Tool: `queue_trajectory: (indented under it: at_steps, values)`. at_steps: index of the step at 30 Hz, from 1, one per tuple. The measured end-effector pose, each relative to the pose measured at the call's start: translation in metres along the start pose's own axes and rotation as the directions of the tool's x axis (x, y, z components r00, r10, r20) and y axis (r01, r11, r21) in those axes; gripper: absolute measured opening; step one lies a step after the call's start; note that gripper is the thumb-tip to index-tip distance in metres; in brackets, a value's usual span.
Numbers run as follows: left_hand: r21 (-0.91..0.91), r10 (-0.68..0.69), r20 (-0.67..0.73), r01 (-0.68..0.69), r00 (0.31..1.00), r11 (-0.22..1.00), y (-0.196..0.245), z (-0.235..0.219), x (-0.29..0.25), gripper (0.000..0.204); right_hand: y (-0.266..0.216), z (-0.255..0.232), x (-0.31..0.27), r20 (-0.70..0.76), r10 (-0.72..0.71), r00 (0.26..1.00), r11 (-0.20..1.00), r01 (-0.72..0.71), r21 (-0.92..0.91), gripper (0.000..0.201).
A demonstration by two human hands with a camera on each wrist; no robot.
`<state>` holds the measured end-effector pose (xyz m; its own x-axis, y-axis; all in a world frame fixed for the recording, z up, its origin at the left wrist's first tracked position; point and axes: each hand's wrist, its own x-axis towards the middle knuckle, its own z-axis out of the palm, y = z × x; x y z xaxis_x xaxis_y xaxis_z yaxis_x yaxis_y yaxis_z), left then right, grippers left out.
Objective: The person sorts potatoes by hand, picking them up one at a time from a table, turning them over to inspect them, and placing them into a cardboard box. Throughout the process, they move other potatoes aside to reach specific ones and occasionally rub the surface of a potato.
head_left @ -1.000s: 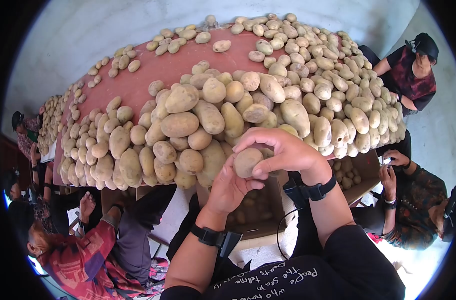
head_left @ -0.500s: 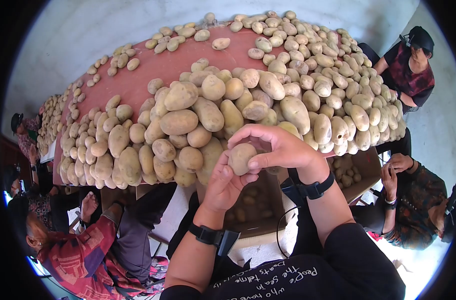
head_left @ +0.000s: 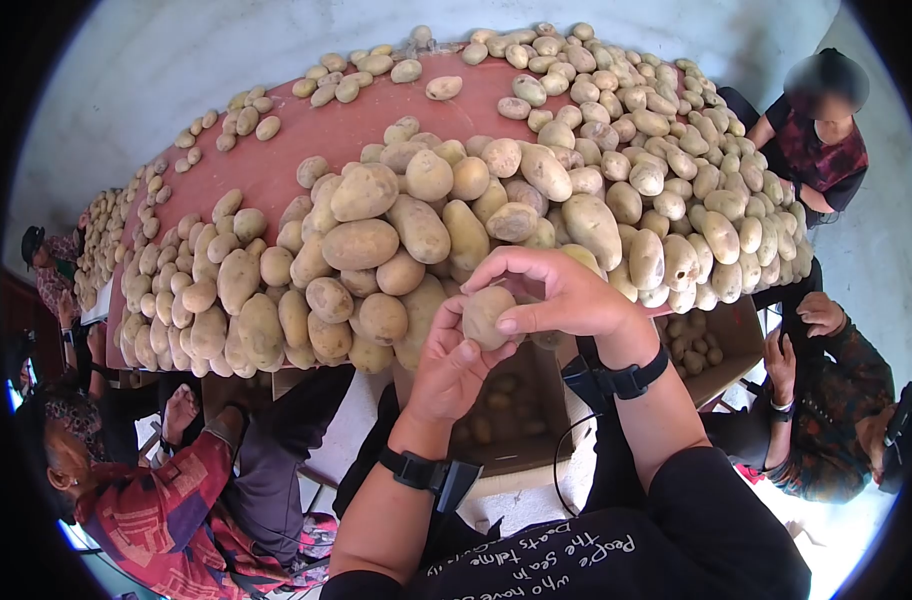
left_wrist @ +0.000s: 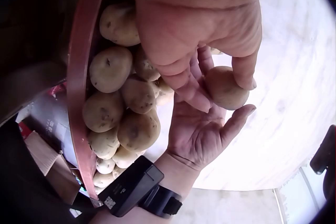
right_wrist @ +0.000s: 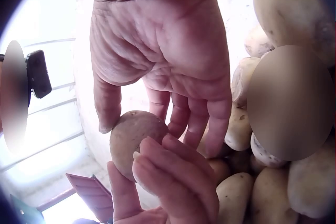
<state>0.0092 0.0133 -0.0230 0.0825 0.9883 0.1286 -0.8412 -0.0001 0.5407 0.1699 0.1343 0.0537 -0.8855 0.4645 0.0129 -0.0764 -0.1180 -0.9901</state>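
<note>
Both of my hands hold one small round potato (head_left: 484,317) in front of the heaped pile. My left hand (head_left: 446,375) cups it from below and the left, fingers curled along its side. From the right, my right hand (head_left: 566,290) grips it, with the thumb lying on its near face and the fingers arched behind. The left wrist view shows the potato (left_wrist: 226,87) between the fingers of both hands. Its smooth tan skin faces the camera in the right wrist view, where my left fingers (right_wrist: 168,176) hide its lower part.
A large heap of potatoes (head_left: 416,230) covers the near side and right of a red table (head_left: 326,125). Below my hands stands a cardboard box (head_left: 526,455) with potatoes inside. Another box (head_left: 726,360) is to the right. Several people sit around the table.
The potato has shifted slightly left and up and turned between my fingers. My left thumb has moved left. A seated person at the right has drawn their hands apart.
</note>
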Motion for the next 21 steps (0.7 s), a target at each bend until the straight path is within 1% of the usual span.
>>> queue_trajectory:
  at_steps: [2, 5, 8, 9, 10, 12, 13, 14, 16, 19, 21]
  values:
    - [-0.057, -0.034, 0.004, 0.034, 0.999, 0.998, 0.000, 0.000, 0.000, 0.051, -0.001, -0.001, 0.000, 0.011, -0.004, 1.000, 1.000, 0.004, -0.007, 0.049]
    - [0.015, -0.087, -0.040, 0.087, 0.995, 0.996, -0.001, 0.002, -0.002, 0.063, -0.009, -0.003, -0.004, 0.032, -0.037, 0.999, 0.993, 0.040, -0.109, 0.048]
    - [0.033, -0.123, -0.014, 0.123, 0.992, 0.992, -0.001, -0.001, -0.004, 0.062, -0.011, -0.014, -0.010, -0.082, -0.082, 0.993, 0.995, 0.086, 0.040, 0.046]
    - [0.036, -0.132, -0.011, 0.132, 0.991, 0.991, 0.000, -0.001, -0.004, 0.061, -0.014, -0.018, -0.009, -0.130, -0.182, 0.975, 0.983, 0.184, 0.008, 0.040]
    - [0.038, -0.141, -0.007, 0.141, 0.990, 0.989, 0.000, -0.001, -0.004, 0.061, -0.018, -0.020, -0.010, -0.225, -0.145, 0.964, 0.988, 0.129, -0.084, 0.039]
    - [0.055, -0.158, -0.004, 0.157, 0.988, 0.986, -0.001, -0.001, -0.005, 0.061, -0.030, -0.020, -0.015, -0.416, -0.096, 0.904, 0.970, -0.010, -0.243, 0.036]
    - [0.070, -0.165, -0.002, 0.165, 0.986, 0.984, -0.002, -0.002, -0.005, 0.061, -0.024, -0.025, -0.013, -0.468, -0.152, 0.871, 0.909, -0.063, -0.413, 0.037]
    - [0.085, -0.173, 0.000, 0.173, 0.985, 0.981, -0.003, -0.002, -0.005, 0.061, -0.019, -0.027, -0.012, -0.467, -0.211, 0.859, 0.825, -0.099, -0.556, 0.039]
    - [0.067, -0.194, -0.020, 0.195, 0.981, 0.979, -0.008, 0.002, -0.005, 0.062, -0.013, -0.030, -0.011, -0.435, -0.324, 0.840, 0.590, -0.180, -0.787, 0.045]
    - [0.043, -0.233, -0.042, 0.235, 0.971, 0.971, -0.020, 0.007, -0.004, 0.062, -0.002, -0.018, -0.002, -0.368, -0.455, 0.811, 0.415, -0.172, -0.893, 0.053]
    - [0.036, -0.248, -0.041, 0.249, 0.968, 0.968, -0.025, 0.007, -0.004, 0.062, 0.006, -0.014, 0.004, -0.367, -0.431, 0.824, 0.309, -0.248, -0.918, 0.058]
